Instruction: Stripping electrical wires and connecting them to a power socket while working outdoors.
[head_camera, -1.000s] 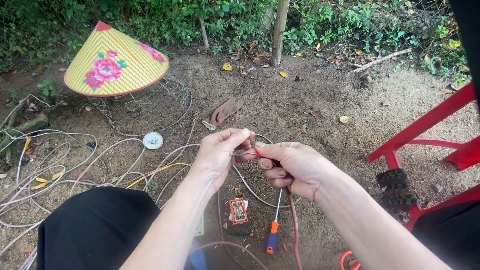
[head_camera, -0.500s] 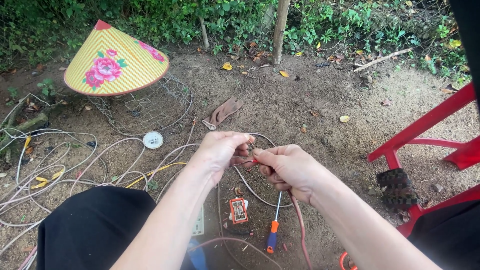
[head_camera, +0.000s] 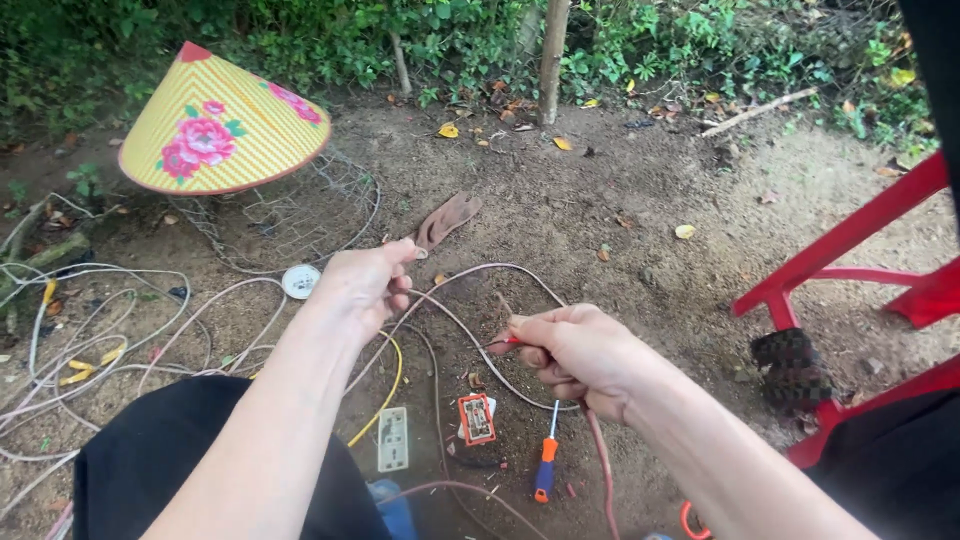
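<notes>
Head view: left hand fisted round pale cable, just above yellow wire. Right hand pinches red wire end, right of it. Screwdriver & socket strip below the cable.

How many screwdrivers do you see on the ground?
1: an orange-and-blue-handled screwdriver lies on the dirt below the right hand, beside the orange rectangular switch box. Others may be hidden under the arms.
</notes>
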